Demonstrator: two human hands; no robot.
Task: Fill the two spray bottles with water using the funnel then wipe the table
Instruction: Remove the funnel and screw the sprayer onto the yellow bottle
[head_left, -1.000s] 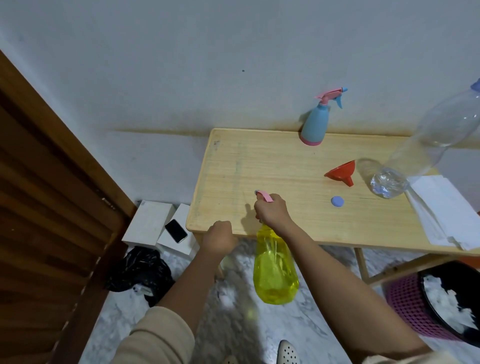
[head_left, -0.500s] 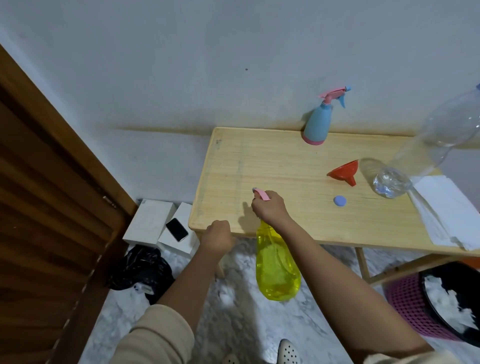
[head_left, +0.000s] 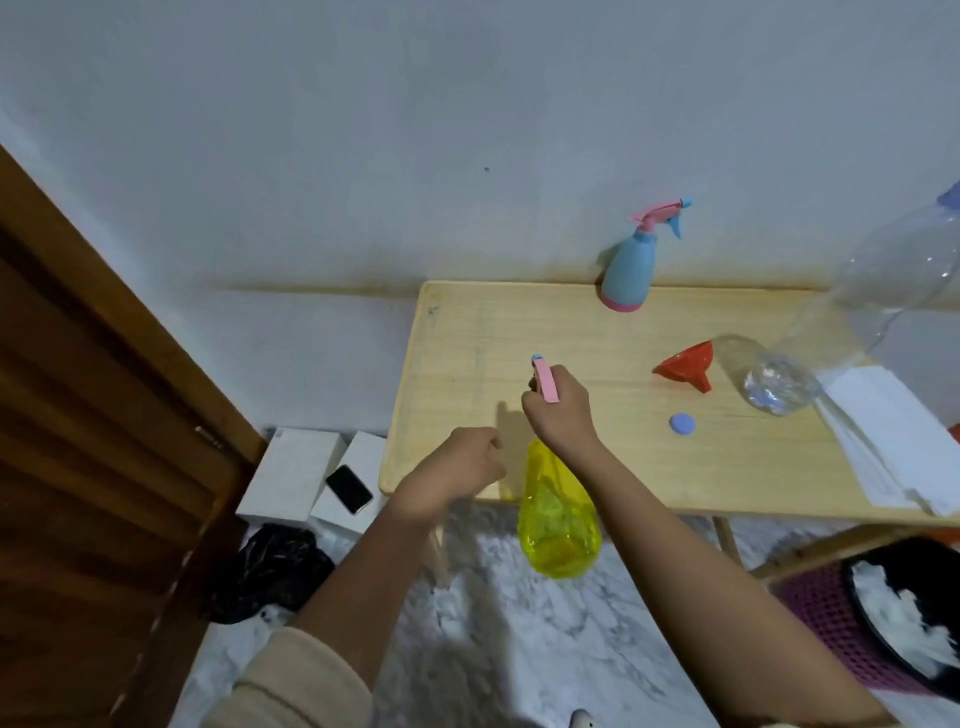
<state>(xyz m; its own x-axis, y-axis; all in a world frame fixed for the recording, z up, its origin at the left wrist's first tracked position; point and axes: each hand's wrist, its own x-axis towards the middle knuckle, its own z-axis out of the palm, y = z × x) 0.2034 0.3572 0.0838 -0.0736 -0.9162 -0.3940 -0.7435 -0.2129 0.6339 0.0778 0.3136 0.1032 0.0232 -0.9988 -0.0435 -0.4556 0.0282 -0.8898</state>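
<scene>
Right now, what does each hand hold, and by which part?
The right hand grips the yellow spray bottle by its pink spray head, at the top; the body hangs below. The left hand is curled and holds nothing visible.

No readable text, labels or numbers: blue spray bottle (head_left: 628, 270), yellow spray bottle (head_left: 558, 525), clear bottle (head_left: 883, 280) and white boxes (head_left: 291, 478) look plain; phone (head_left: 349, 489) screen dark

Head-worn camera looks down, close above the table's (head_left: 519, 322) left end.
</scene>
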